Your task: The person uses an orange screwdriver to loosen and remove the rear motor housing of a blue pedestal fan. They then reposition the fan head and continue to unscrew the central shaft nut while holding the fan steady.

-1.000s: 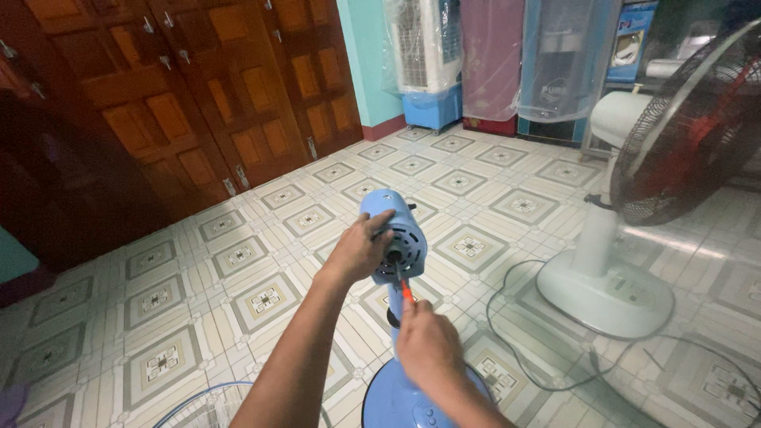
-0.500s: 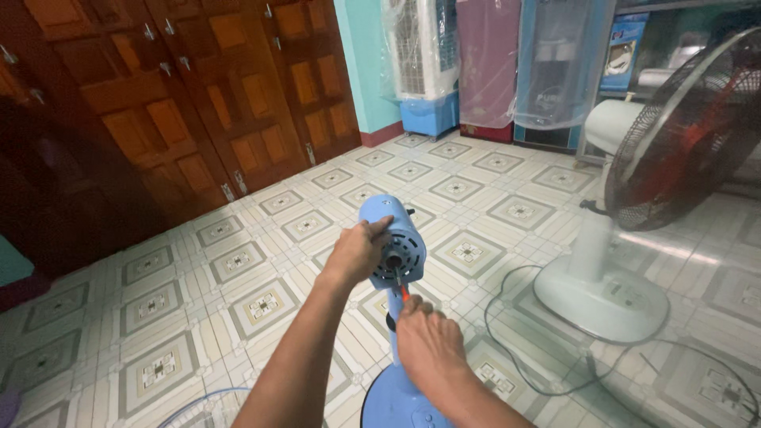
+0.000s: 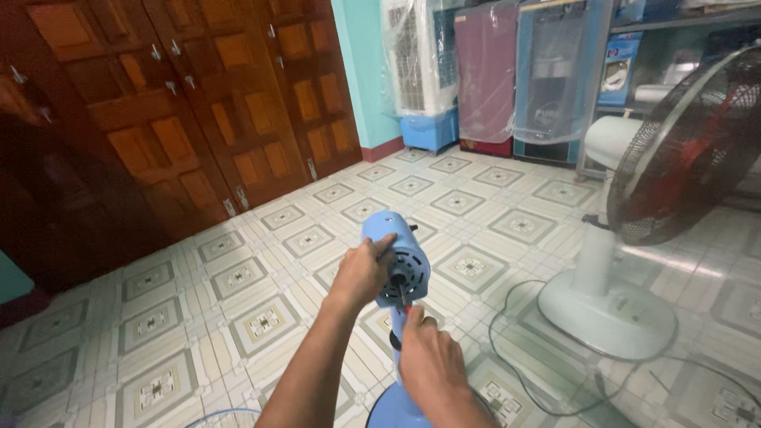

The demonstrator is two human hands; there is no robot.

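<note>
The left hand (image 3: pixel 361 273) clamps the blue fan motor (image 3: pixel 399 257) atop its upright pole, while the right hand (image 3: pixel 432 364), just below, closes on a red screwdriver (image 3: pixel 403 297) pointing up into the motor's face.

Glossy blue plastic fan motor housing (image 3: pixel 394 257), varnished wood doors (image 3: pixel 182 111), glazed floor tiles (image 3: pixel 261 317)

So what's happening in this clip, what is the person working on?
A person stands over a blue fan motor housing on its stand, with no blades or grille on it. The left hand grips the side of the housing, while the right hand holds a screwdriver with its tip against the front of the motor. A second, assembled white pedestal fan with a dark grille stands to the right on the tiled floor, its cable trailing across the tiles.
</note>
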